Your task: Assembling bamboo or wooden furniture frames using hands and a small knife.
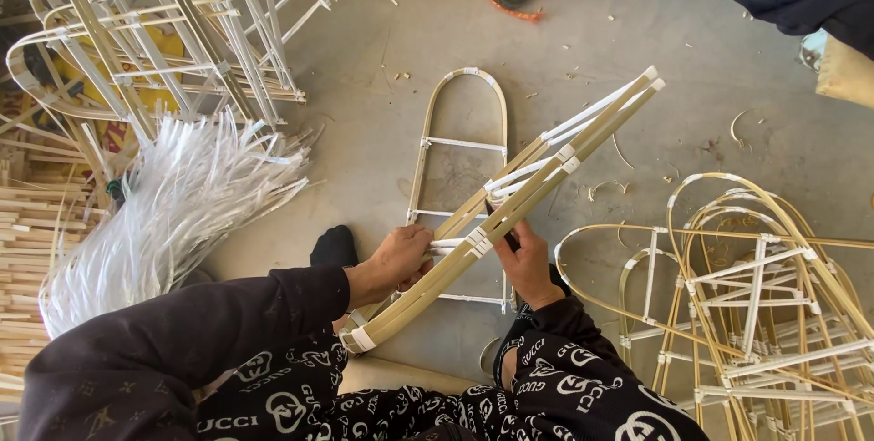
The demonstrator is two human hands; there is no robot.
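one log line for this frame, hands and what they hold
left hand: grips bamboo frame at white binding | right hand: grips same frame from the other side | frame: tilted above arched frame on floor | nearby: white strip bundle

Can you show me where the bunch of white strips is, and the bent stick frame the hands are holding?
white strips (173,200), head view, middle of the bundle.
bamboo frame (537,177), head view, on its long side bars.

Long black sleeves (182,332) are worn on both arms. Black trousers printed with white patterns (546,395) are seen. A black sock (333,246) is worn.
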